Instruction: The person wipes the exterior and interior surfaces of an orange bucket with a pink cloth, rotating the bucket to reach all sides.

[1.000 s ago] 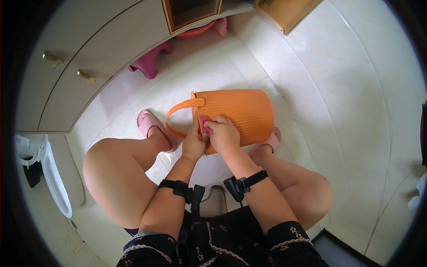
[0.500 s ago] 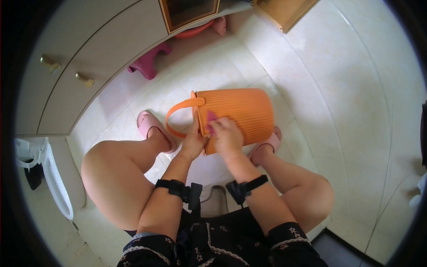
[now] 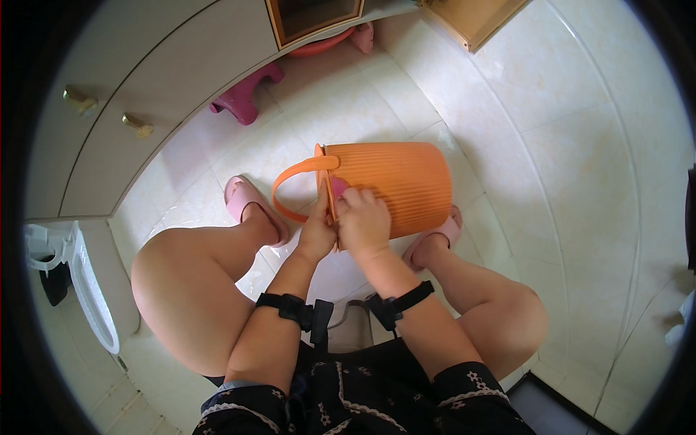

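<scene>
here, our left hand [image 3: 318, 233] clasps a ribbed orange bucket [image 3: 409, 187]; our curled right hand [image 3: 364, 219] grips a small pink pad [image 3: 338, 186] against it.

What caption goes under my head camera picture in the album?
Left hand on an orange bucket tipped sideways, right hand holding something pink against its ribbed side.

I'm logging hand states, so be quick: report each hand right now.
Left hand: closed on the rim of the orange bucket.
Right hand: closed, holding a pink cloth or sponge against the bucket's side.
</scene>
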The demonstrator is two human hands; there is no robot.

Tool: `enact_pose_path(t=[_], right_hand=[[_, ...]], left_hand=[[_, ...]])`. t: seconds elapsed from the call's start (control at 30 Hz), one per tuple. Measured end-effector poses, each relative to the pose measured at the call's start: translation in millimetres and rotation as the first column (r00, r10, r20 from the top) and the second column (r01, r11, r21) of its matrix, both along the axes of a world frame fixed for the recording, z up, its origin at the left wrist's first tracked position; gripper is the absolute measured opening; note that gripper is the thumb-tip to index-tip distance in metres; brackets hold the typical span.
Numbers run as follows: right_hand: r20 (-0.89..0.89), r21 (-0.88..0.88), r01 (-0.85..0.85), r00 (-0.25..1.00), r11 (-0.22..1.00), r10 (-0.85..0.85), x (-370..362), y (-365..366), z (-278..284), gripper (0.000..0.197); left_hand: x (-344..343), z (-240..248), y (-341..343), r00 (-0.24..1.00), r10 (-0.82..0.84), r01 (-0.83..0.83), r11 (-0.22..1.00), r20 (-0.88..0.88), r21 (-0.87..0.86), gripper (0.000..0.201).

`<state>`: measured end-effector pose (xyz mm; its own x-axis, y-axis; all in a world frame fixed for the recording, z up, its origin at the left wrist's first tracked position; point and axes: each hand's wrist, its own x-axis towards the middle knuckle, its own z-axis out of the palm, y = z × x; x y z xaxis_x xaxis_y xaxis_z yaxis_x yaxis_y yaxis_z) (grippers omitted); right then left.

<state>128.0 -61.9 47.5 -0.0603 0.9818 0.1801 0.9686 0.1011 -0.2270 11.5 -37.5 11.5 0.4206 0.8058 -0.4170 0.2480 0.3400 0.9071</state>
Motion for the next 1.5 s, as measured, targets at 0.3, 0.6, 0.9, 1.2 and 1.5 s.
enact_pose_path(t=[0.3, 0.6, 0.9, 1.2, 1.5], right_hand=[[-0.028, 0.046, 0.077, 0.997, 0.996, -0.076, 37.8, 1.6, 1.2, 0.02], [-0.195, 0.038, 0.08, 0.978, 0.996, -0.071, 46.9, -3.9, -4.7, 0.016], [-0.214, 0.036, 0.132, 0.969, 0.991, -0.121, 20.3, -11.1, -4.6, 0.014], [-0.2, -0.012, 0.23, 0.953, 0.973, -0.228, 47.4, -10.2, -3.0, 0.021], [-0.297, -0.014, 0.091, 0.951, 0.996, -0.091, 19.9, -10.0, -4.7, 0.022]], left_hand=[[2.6, 1.6, -0.5, 0.996, 0.075, -0.074, 0.997, 0.037, -0.034, 0.089], [1.8, 7.9, 0.7, 0.998, 0.051, -0.051, 0.999, 0.047, -0.001, 0.089], [-0.7, 2.2, 1.8, 0.999, 0.043, -0.043, 0.999, -0.005, 0.026, 0.09], [-3.6, 5.4, 7.3, 0.989, 0.027, -0.026, 1.0, 0.145, -0.009, 0.099], [-4.7, 5.6, 5.1, 0.969, -0.037, 0.054, 0.997, 0.243, -0.062, 0.102]])
